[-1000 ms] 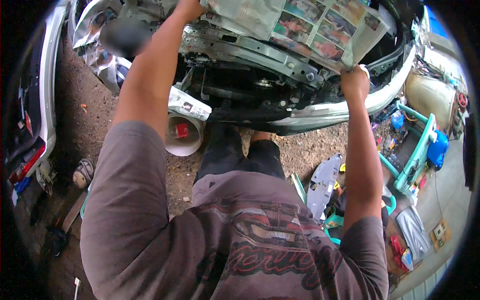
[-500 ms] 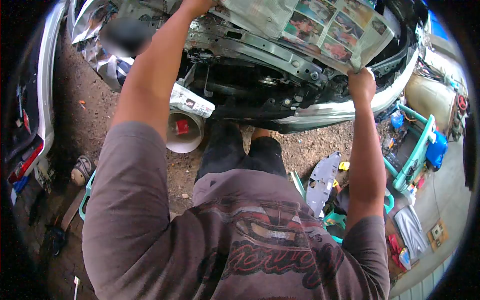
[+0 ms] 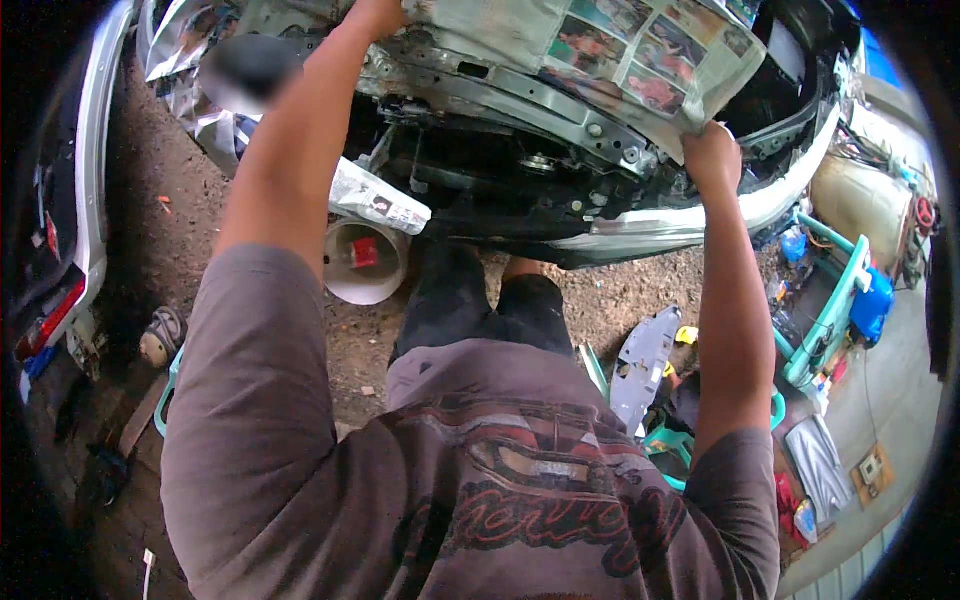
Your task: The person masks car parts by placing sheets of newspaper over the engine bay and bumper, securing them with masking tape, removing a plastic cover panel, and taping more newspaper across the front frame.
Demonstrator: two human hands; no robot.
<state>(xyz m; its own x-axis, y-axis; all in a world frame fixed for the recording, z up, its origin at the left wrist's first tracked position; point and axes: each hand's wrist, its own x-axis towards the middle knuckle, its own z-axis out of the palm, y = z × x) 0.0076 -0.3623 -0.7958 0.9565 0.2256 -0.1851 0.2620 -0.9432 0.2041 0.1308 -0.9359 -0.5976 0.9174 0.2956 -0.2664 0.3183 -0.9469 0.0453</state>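
Note:
A newspaper sheet (image 3: 610, 62) with rows of colour photos is spread over the open front of a car. My right hand (image 3: 712, 155) is closed on the sheet's lower right corner, which bunches up at the fingers. At the top edge of the view, my left hand (image 3: 378, 15) grips the sheet's left end, its fingertips partly hidden. Beneath the paper runs the bare metal crossmember (image 3: 540, 110) of the car front. A white fender edge (image 3: 690, 222) curves below my right hand.
A white bucket (image 3: 366, 270) with a red item inside stands by my legs, a folded newspaper piece (image 3: 378, 200) above it. Green frame parts (image 3: 835, 310) and a beige tank (image 3: 860, 190) are at right. Another car's white edge (image 3: 92, 190) is at left.
Both hands and the newspaper sheet have shifted slightly left, and the right corner has moved away from the fender, showing more of the dark bay. Both hands keep their hold.

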